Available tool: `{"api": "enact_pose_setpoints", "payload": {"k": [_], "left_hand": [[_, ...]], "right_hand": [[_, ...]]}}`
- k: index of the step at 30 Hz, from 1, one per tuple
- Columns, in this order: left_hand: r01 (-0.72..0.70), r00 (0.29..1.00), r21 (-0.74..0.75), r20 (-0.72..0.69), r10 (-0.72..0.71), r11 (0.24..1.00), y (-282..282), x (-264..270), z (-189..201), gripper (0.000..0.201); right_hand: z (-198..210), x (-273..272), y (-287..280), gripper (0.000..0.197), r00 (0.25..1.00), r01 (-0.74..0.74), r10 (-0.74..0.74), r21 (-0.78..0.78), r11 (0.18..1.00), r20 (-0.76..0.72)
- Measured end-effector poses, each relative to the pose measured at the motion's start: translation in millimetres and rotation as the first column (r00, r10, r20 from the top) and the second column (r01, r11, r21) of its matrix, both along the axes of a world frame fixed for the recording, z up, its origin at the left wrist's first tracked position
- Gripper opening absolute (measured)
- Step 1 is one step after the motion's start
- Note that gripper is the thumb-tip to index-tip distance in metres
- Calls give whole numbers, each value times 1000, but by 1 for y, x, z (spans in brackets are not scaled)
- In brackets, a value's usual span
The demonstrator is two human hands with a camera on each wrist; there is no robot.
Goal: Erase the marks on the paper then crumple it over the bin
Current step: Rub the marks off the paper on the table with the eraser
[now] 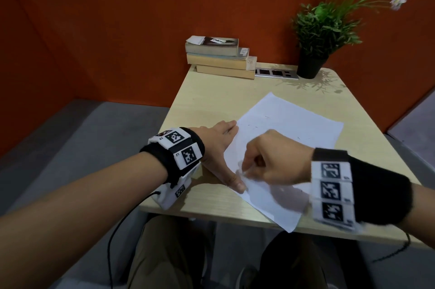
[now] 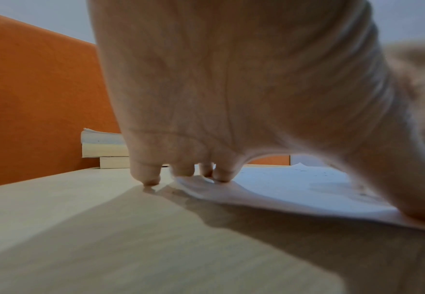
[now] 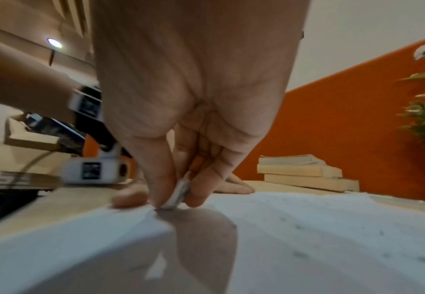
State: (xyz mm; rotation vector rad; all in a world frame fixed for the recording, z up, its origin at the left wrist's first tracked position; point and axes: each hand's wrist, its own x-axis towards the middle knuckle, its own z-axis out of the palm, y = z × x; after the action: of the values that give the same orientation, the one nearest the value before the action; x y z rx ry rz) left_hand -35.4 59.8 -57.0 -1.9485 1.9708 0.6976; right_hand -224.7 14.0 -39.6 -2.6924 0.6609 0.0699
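Between right hand (image 3: 194,99) fingertips (image 3: 196,201): eraser (image 3: 179,196), touching paper (image 3: 307,238).

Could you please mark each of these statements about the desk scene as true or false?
1. The right hand pinches a white eraser against the paper. True.
2. The left hand is lifted clear of the desk. False: it rests flat with fingers spread, holding down the paper's edge.
3. The paper is already crumpled. False: it lies flat on the table.
4. Three books are stacked at the table's far edge. True.
5. The potted plant stands left of the books. False: it stands to their right.
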Motion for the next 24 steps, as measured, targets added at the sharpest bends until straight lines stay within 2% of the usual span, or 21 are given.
{"api": "enact_pose_setpoints", "payload": {"k": [3,6,12,20,24], "left_hand": [[12,1000,-8,6,-12,1000,1,-1,0,165],[2,1000,-7,6,-2,1000,0,-1,2,168],[2,1000,-20,-18,-3,1000,0,-1,2,170],[5,1000,-4,0,-5,1000,1,-2,1,168],[-6,1000,-6,8,6,1000,0,-3,4,169]], "right_hand": [[1,-10,10,10,999,-29,31,52,998,-31],[4,0,1,11,999,-27,27,-3,1000,-42],[1,24,-23,10,994,95,-92,-79,992,51],[3,-8,11,11,998,-59,60,6,998,-37],[4,11,-12,10,1000,-1,0,-60,998,-3]]}}
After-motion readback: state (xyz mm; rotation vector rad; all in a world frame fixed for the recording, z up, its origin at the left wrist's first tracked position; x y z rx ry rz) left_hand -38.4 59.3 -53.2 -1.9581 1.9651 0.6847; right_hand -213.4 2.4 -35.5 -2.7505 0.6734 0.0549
